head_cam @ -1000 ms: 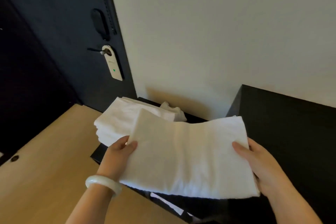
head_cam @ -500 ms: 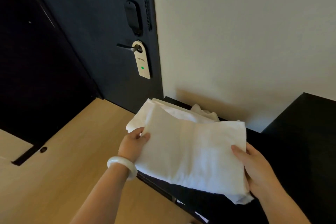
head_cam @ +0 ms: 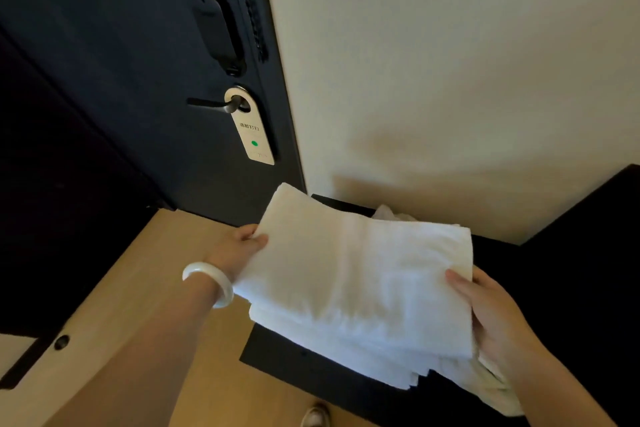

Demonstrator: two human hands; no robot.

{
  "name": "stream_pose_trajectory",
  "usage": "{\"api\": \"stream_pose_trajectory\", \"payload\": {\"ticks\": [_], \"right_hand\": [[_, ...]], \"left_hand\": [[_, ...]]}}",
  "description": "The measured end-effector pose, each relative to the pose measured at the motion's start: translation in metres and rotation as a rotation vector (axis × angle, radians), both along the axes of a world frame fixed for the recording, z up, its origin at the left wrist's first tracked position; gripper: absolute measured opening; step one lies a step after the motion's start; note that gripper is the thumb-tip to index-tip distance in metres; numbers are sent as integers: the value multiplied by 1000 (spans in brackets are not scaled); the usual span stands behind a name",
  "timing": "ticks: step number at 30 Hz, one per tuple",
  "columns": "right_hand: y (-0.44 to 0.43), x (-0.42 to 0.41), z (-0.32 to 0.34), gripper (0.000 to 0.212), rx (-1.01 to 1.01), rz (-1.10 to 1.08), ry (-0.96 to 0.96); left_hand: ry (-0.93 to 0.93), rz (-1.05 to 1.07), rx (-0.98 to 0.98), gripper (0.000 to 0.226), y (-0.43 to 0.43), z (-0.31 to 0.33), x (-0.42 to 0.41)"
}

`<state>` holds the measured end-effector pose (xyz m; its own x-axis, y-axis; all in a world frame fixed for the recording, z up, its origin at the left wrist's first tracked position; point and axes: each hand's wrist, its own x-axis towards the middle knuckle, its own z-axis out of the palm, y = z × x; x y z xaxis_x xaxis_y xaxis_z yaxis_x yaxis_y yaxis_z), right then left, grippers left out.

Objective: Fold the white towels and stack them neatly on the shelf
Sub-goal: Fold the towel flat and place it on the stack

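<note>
folded white towel (head_cam: 356, 281) held low over the stacked towels (head_cam: 381, 367) on the black shelf (head_cam: 284, 357), left hand (head_cam: 242, 250) pinching its left edge, right hand (head_cam: 485, 308) gripping the right edge, thumb on top; uneven release could skew it past the shelf front.

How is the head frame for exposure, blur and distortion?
Head view: dim warm light, door nearly black at left; towel bright but textured; soft shadow on the wall behind it; door hanger text slightly soft; wide-angle slants the door edge.
</note>
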<state>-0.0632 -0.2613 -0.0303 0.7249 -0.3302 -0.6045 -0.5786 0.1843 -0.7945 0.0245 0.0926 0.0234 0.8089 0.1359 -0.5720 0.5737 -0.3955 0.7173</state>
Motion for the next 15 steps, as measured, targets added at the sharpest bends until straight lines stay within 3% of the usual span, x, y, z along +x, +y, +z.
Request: {"api": "stream_pose_trajectory", "payload": {"ticks": [7,12,15], "right_hand": [[32,12,-54,27,-252,-77,161],[37,13,-57,39,-442,-114,170],[42,10,-51,32,-523,-147,98]], "left_hand": [[218,-277,149,30,32,-87,31],[87,-205,116,29,39,-96,41],[-17,-199,91,26,40,-92,44]]}}
